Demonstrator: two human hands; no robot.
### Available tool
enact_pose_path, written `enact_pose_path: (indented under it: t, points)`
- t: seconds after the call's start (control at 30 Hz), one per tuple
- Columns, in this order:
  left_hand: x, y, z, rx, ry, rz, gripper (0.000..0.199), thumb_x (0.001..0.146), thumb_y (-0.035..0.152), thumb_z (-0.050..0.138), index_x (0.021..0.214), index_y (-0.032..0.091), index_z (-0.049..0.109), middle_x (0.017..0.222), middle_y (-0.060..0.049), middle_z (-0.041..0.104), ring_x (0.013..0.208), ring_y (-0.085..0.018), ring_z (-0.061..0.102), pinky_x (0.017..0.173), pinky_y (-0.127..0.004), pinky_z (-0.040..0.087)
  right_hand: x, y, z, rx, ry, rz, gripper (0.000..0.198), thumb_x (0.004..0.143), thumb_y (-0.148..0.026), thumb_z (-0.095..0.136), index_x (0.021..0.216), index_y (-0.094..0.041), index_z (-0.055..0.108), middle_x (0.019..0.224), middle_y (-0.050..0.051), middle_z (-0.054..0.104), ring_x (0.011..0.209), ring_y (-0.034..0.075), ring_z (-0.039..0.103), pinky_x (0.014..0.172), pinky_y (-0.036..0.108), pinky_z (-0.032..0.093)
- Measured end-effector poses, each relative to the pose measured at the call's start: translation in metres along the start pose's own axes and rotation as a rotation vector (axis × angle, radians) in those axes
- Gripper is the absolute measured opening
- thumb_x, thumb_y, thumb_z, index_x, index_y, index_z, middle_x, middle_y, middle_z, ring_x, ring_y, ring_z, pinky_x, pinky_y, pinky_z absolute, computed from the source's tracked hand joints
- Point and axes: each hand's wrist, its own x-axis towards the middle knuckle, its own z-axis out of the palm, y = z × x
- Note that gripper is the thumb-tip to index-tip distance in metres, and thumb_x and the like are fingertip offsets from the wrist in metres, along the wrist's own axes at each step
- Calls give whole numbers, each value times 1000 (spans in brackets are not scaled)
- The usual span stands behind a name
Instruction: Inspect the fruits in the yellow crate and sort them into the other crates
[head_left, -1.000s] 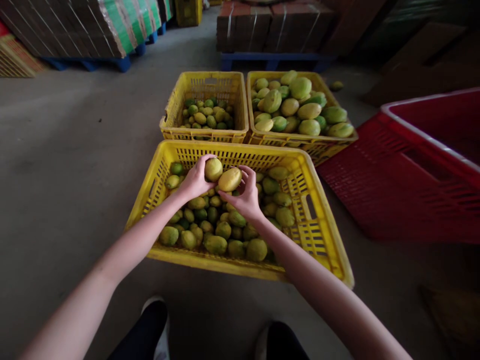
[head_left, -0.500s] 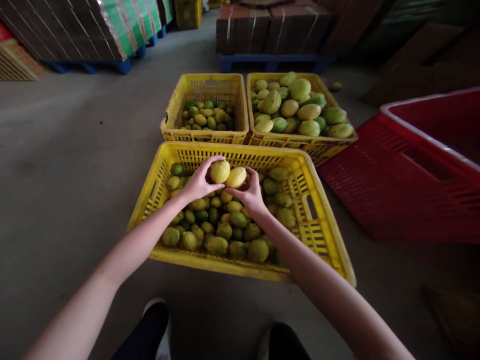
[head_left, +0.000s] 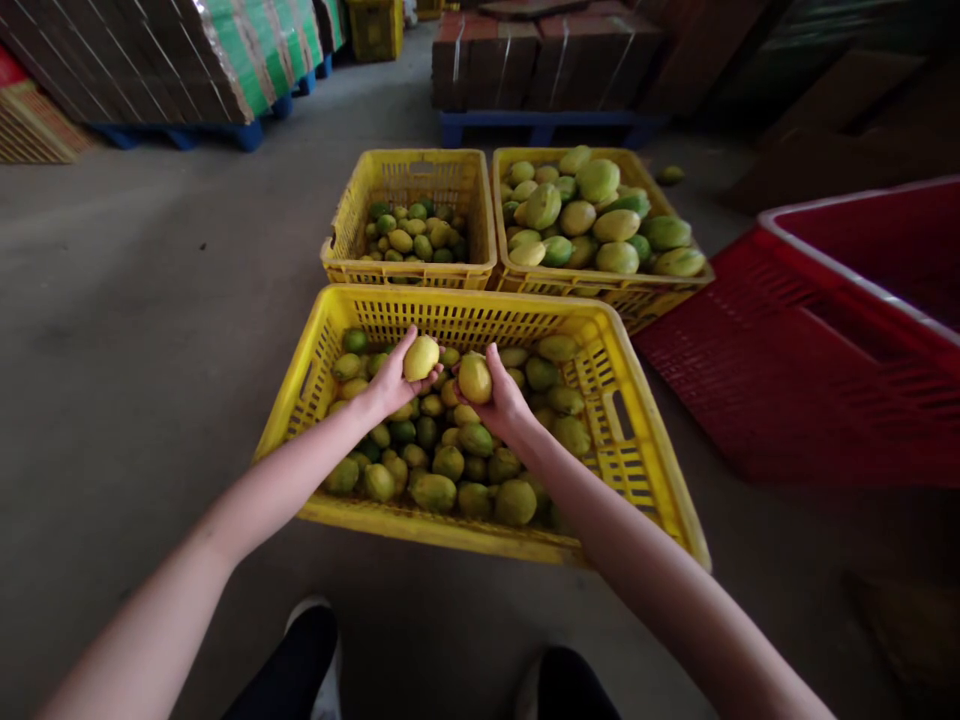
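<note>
Over the large yellow crate (head_left: 652, 450), each of my hands holds one yellow lemon. My left hand (head_left: 391, 385) cradles its lemon (head_left: 421, 358) from below, palm turned up, with the thumb along the near side. In my right hand (head_left: 506, 397) a second lemon (head_left: 475, 379) rests against curled fingers, the thumb pointing up beside it. A small gap separates the two fruits. Beneath them, green and yellow lemons (head_left: 435, 491) cover the bottom of the crate; my hands and forearms hide some of them.
Behind stand two more yellow crates: the left one (head_left: 341, 215) holds small lemons, the right one (head_left: 600, 285) larger green-yellow fruit. A tilted red crate (head_left: 810, 370) is at the right. Strapped cartons (head_left: 555, 60) sit on a blue pallet (head_left: 551, 125). A loose fruit (head_left: 670, 175) lies on the floor.
My hands have moved slightly apart and rotated palms-up, separating the two lemons, which were touching. The left lemon has shifted left and a little lower; the right one is also lower.
</note>
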Motion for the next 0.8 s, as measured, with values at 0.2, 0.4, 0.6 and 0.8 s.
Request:
enact_pose_path:
  t: [0.2, 0.4, 0.6, 0.8]
  points:
    - [7, -5, -2, -155, 132, -31, 33, 105, 35, 39, 103, 16, 66, 79, -5, 70, 63, -13, 66, 47, -21, 54, 1, 8, 3, 29, 69, 79, 56, 85, -78, 53, 87, -23, 62, 64, 1, 65, 57, 18, 63, 43, 28, 48]
    - [5, -1, 3, -102, 157, 24, 16, 93, 32, 66, 93, 16, 64, 74, -1, 67, 63, -11, 66, 52, -17, 54, -6, 1, 8, 124, 24, 89, 29, 87, -50, 68, 80, -23, 60, 66, -1, 67, 54, 15, 61, 40, 24, 47]
    - [2, -2, 0, -59, 90, -29, 29, 101, 35, 49, 88, 14, 64, 73, -4, 69, 58, -11, 65, 51, -20, 56, -9, -1, 11, -40, -38, 217, 29, 91, -43, 62, 76, -19, 59, 57, 2, 65, 45, 16, 60, 32, 24, 40]
    - [4, -1, 1, -88, 167, 56, 28, 99, 40, 55, 89, 16, 66, 73, -2, 67, 63, -12, 66, 56, -20, 56, -10, 1, 11, 3, -53, 252, 52, 91, -69, 51, 79, -19, 62, 60, 6, 67, 48, 18, 62, 37, 27, 47]
